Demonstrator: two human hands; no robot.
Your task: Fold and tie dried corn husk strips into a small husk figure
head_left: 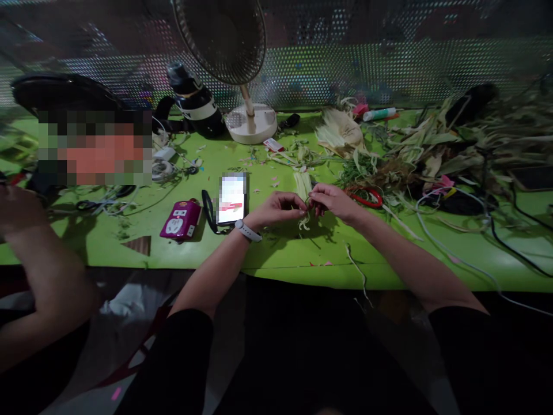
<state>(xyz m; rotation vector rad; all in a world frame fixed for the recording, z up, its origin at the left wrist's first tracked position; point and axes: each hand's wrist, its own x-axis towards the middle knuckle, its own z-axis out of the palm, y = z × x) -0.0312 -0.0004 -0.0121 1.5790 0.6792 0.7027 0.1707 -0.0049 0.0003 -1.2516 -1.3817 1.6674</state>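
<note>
Both hands meet over the green tabletop around a pale corn husk piece (303,183), whose broad end points away from me. My left hand (283,208) wears a light wristband and pinches the husk's lower end between thumb and fingers. From the other side my right hand (327,202) closes its fingertips on the same narrow part. A curled pale end (305,223) hangs below the fingers. Exactly where each fingertip grips is too small to make out. A lit phone (233,199) stands just left of my left hand.
A purple power adapter (181,221) lies left of the phone. Behind are a fan (251,124) and a black bottle (199,109). Dried husks (415,141), red-handled scissors (367,197) and cables (458,253) crowd the right. Another person's arm (47,259) rests at left.
</note>
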